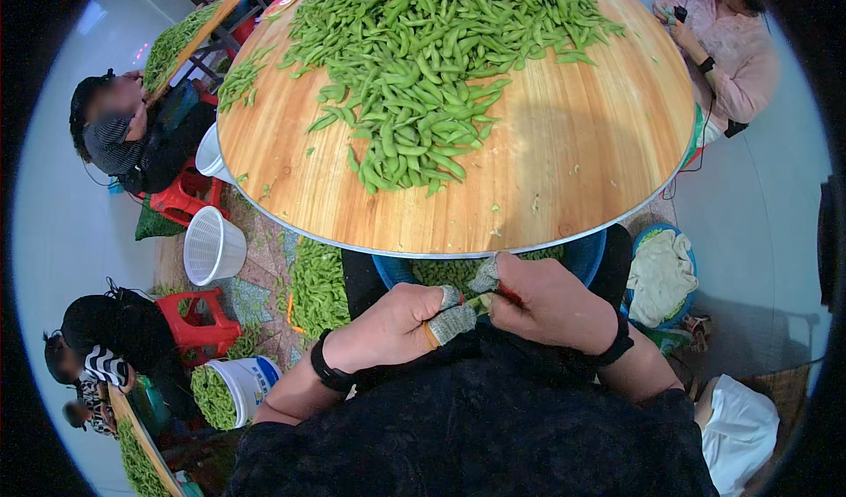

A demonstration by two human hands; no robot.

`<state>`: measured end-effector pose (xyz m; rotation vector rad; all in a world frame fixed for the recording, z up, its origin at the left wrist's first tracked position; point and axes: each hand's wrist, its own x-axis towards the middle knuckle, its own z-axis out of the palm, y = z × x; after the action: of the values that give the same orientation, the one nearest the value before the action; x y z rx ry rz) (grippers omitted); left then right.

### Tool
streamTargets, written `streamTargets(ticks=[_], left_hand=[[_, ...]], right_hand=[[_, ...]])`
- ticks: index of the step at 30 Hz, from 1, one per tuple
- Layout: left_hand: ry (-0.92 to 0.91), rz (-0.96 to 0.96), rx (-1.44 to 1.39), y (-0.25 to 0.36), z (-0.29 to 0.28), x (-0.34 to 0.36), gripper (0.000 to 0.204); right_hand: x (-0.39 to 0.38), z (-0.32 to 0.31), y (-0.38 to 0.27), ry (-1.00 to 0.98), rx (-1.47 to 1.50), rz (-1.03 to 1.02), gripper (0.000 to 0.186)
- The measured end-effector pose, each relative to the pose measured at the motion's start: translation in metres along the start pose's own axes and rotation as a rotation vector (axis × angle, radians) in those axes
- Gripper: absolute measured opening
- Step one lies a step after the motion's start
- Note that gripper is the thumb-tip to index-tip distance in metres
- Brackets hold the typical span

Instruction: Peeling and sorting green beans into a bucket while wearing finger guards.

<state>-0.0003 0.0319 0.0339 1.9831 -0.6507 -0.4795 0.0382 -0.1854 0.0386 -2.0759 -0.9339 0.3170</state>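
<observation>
My left hand [392,323] and my right hand [548,301] meet just in front of the table's near edge. Between their fingertips is a green bean pod [478,304], mostly hidden and pinched from both sides. Grey knitted covers sit on some of my fingertips. A small dark and red thing shows at the right hand's fingers; what it is I cannot make out. Below the hands, between my knees, a blue tub [583,257] holds shelled green beans [445,273]. On the round wooden table [582,162] lies a large heap of green bean pods [432,65].
A floor pile of pods [317,290], a white basket [214,246], red stools [201,321] and a white bucket of pods [245,389] stand left. To the right are a cloth-covered blue tub [661,272] and a white bag [738,431]. Other people sit around, one across at right [736,61].
</observation>
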Motion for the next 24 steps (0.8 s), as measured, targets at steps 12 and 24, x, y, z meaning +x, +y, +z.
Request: streamTargets(ticks=[12, 24], left_hand=[[-0.163, -0.090, -0.154, -0.009, -0.014, 0.002, 0.018], [-0.170, 0.104, 0.078, -0.001, -0.021, -0.003, 0.028]], right_hand=[[0.007, -0.001, 0.006, -0.188, 0.271, 0.026, 0.018], [0.009, 0.002, 0.008, -0.305, 0.605, 0.047, 0.017]])
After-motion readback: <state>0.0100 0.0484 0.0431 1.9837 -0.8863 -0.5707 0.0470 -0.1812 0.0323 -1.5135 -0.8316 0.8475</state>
